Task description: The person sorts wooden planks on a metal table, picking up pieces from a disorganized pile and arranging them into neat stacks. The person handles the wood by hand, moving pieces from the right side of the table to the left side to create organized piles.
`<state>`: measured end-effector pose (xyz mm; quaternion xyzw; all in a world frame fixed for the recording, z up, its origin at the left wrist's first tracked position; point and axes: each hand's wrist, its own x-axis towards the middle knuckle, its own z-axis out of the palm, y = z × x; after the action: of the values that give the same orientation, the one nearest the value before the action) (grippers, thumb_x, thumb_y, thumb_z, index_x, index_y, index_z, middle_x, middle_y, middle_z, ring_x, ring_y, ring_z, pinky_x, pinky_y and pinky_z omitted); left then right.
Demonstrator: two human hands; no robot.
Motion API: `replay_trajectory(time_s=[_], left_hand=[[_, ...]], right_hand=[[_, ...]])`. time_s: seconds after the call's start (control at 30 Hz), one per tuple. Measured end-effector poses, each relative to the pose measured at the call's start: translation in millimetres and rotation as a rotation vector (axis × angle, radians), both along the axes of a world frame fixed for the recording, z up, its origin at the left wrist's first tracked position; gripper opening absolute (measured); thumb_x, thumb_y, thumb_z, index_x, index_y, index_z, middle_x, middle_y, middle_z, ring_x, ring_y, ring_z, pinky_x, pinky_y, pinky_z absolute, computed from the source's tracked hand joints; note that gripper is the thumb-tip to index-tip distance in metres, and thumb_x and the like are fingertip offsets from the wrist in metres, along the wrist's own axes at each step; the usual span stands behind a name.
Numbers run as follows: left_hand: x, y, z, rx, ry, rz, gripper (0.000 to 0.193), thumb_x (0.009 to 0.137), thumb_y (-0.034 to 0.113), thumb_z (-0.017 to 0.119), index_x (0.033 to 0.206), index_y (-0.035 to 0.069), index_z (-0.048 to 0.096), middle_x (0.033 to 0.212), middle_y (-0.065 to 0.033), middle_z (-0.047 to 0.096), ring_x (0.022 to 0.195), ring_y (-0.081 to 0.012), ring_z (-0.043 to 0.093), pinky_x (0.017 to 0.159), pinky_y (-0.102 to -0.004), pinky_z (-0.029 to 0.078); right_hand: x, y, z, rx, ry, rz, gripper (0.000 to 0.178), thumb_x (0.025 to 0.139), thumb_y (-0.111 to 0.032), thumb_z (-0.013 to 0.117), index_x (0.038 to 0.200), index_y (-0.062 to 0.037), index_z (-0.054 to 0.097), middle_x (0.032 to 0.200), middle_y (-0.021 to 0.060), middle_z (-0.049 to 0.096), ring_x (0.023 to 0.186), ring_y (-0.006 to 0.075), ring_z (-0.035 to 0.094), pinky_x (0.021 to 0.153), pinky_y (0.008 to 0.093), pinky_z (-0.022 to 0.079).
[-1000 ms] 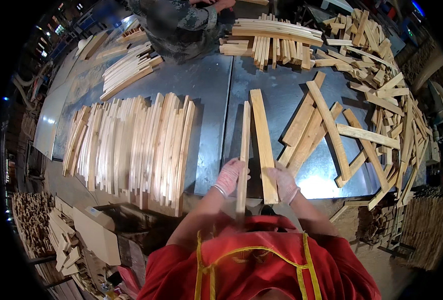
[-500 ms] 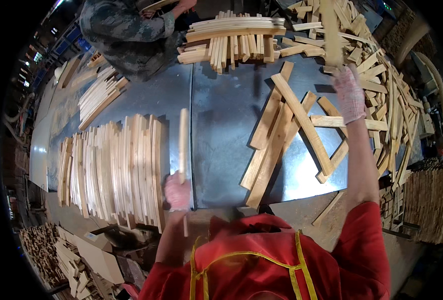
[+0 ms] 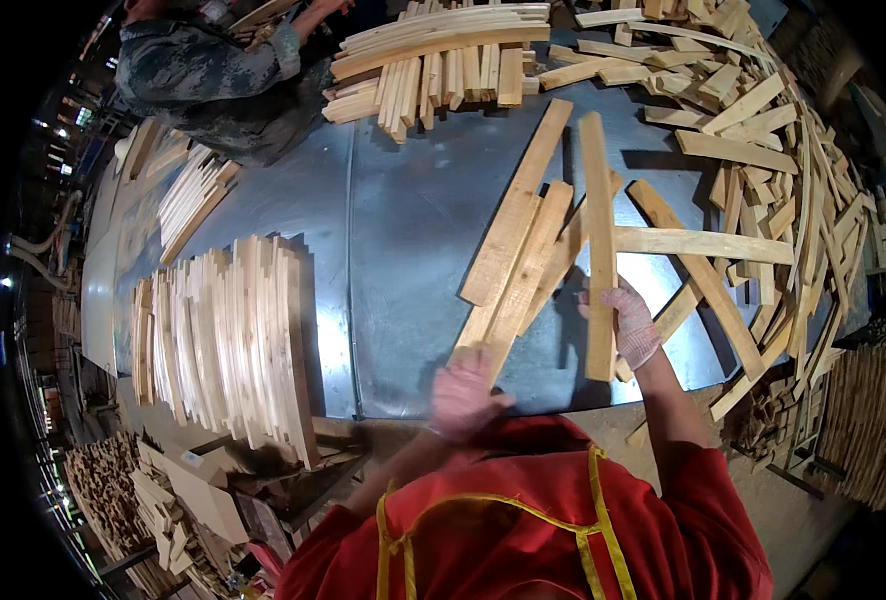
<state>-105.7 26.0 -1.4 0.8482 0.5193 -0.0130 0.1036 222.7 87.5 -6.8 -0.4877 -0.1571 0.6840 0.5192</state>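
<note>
Right grip [image 3: 635,325] back from the far-right heap, now near the near edge of the tabletop [image 3: 423,235]; left grip [image 3: 466,400] shifted rightward, the narrow strip it carried gone from it. Right grip clamped on the lower half of a wooden slat [image 3: 600,240], raised on end above the tabletop's right half. Left grip blurred, fingers at the near ends of two slats [image 3: 521,290] by the near edge; cannot tell whether closed on them. Just right of the held piece: a pale crosswise slat [image 3: 713,243] over darker ones. Row of strips [image 3: 228,340] along the near-left edge. Stacked strips [image 3: 443,42] toward the far edge. Offcut heap [image 3: 753,125] along the right edge. Camouflage sleeve [image 3: 198,65] of another person, far-left corner.
</note>
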Motion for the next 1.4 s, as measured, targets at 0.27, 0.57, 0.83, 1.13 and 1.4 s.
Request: replay_trajectory(time_s=[0.27, 0.57, 0.83, 1.13, 1.4], left_hand=[[-45, 16, 35, -0.945, -1.123, 0.517, 0.049, 0.088, 0.003, 0.058, 0.136, 0.0, 0.066, 0.12, -0.0036, 0.069, 0.105, -0.014, 0.062, 0.093, -0.0286, 0.05], [-96, -20, 15, -0.257, -0.536, 0.472, 0.034, 0.096, 0.023, 0.06, 0.127, 0.007, 0.064, 0.114, -0.0223, 0.068, 0.105, -0.0456, 0.065, 0.091, -0.0473, 0.056], [-127, -44, -20, -0.405, -0.492, 0.508, 0.073, 0.092, 0.047, 0.071, 0.145, 0.003, 0.047, 0.129, -0.0265, 0.063, 0.116, -0.047, 0.064, 0.096, -0.0532, 0.053], [-156, -25, -9, -0.373, -0.534, 0.666, 0.056, 0.081, 0.027, 0.075, 0.133, 0.01, 0.062, 0.115, -0.0209, 0.071, 0.111, -0.0444, 0.066, 0.098, -0.0493, 0.053], [-315, -58, -36, 0.19, 0.15, 0.761, 0.079, 0.081, 0.026, 0.076, 0.153, 0.01, 0.047, 0.156, -0.0189, 0.047, 0.144, -0.041, 0.041, 0.125, -0.0547, 0.027]], right_hand=[[-31, -49, 29, -0.002, 0.01, 0.089, 0.05, 0.089, -0.019, 0.078, 0.134, -0.0013, 0.062, 0.116, 0.0049, 0.071, 0.106, 0.0185, 0.067, 0.099, 0.0351, 0.054], [-210, -66, -6, 0.147, -0.866, 0.735, 0.057, 0.093, -0.029, 0.072, 0.14, 0.0, 0.058, 0.124, 0.0215, 0.073, 0.115, 0.0367, 0.069, 0.099, 0.0407, 0.053], [-265, -61, 29, 0.019, -0.804, 0.985, 0.063, 0.09, -0.021, 0.066, 0.147, -0.0005, 0.046, 0.127, 0.0319, 0.068, 0.121, 0.0455, 0.065, 0.102, 0.046, 0.051], [-244, -61, -3, 0.198, -0.991, 0.877, 0.035, 0.099, -0.024, 0.058, 0.125, -0.002, 0.068, 0.127, 0.0188, 0.069, 0.116, 0.0351, 0.066, 0.104, 0.0436, 0.049], [-54, -2, -33, 0.08, -1.32, 0.237, 0.07, 0.091, -0.022, 0.068, 0.154, 0.0024, 0.048, 0.146, 0.0264, 0.061, 0.136, 0.0347, 0.06, 0.114, 0.0374, 0.046]])
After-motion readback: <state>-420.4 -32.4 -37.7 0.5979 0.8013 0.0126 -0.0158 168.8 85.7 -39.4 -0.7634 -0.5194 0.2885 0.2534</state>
